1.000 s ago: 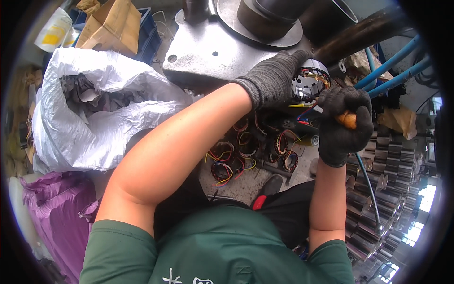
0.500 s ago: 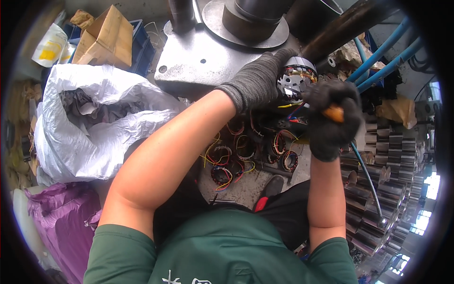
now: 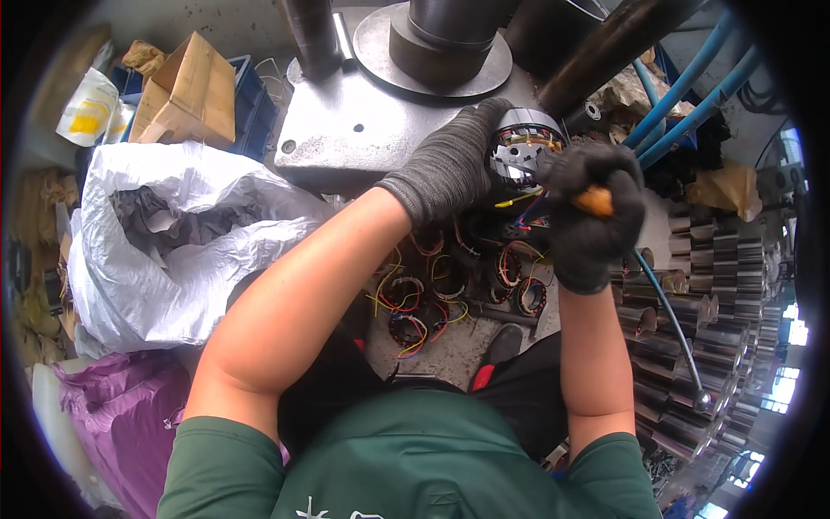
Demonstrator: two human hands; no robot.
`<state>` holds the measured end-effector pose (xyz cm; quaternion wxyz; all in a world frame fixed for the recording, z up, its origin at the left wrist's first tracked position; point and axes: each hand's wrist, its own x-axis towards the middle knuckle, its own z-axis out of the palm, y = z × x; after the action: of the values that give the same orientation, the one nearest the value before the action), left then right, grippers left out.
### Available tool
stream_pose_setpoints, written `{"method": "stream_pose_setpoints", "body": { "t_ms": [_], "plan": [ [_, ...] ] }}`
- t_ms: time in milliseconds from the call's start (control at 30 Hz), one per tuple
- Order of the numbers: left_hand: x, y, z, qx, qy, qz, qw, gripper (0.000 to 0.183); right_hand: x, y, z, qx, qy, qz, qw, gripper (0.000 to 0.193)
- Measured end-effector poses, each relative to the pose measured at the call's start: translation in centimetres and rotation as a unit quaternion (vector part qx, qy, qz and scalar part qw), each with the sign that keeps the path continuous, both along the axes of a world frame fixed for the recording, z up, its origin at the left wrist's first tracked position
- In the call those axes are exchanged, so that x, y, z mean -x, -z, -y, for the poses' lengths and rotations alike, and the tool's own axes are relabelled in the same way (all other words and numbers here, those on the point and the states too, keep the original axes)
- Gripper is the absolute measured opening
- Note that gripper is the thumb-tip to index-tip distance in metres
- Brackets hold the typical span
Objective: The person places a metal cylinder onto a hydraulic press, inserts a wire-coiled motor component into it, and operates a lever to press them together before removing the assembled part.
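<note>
Near the press base, my left hand [image 3: 450,160] in a dark grey knit glove is wrapped against the left side of a motor stator in a shiny round metal housing [image 3: 520,149]. Copper windings and pale insulating slips show along the stator's rim, and a yellow lead [image 3: 516,201] hangs below it. My right hand [image 3: 596,221], in a black glove, is closed around an orange-handled tool [image 3: 594,201] just right of the stator. That tool's working end is hidden or blurred by the fingers, so I cannot tell whether it touches the stator.
Wound stators with coloured leads [image 3: 415,311] lie on the floor below. Metal cylinders [image 3: 692,320] stand stacked at right, crossed by a ball-ended lever [image 3: 683,346]. A heavy machine base [image 3: 346,130] stands ahead. At left are a white sack [image 3: 173,285], cardboard box [image 3: 192,91] and purple bag [image 3: 130,415].
The whole view has shifted slightly, and both hands with the stator appear a little farther left. My right hand still grips the orange-handled tool beside the stator.
</note>
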<state>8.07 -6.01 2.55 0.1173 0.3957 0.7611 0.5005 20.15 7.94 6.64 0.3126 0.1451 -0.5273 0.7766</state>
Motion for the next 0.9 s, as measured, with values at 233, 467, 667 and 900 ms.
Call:
{"method": "stream_pose_setpoints", "body": {
  "t_ms": [233,467,667,900],
  "plan": [
    [-0.3,0.7,0.4,-0.048,0.004,0.039,0.998,0.072,0.8,1.7,0.2,0.036,0.018,0.022,0.999,0.027],
    [-0.1,1.0,0.1,-0.041,0.020,0.087,0.995,0.064,0.7,2.0,0.8,0.028,0.053,0.041,0.997,0.026],
    [1.5,4.1,-1.1,-0.227,0.087,0.419,0.875,0.063,-0.3,0.3,1.4,0.075,0.024,0.028,0.997,0.028],
    [-0.3,0.9,0.4,-0.021,0.023,0.139,0.990,0.053,-0.9,0.8,0.9,0.038,0.006,0.023,0.999,0.032]
  ]
}}
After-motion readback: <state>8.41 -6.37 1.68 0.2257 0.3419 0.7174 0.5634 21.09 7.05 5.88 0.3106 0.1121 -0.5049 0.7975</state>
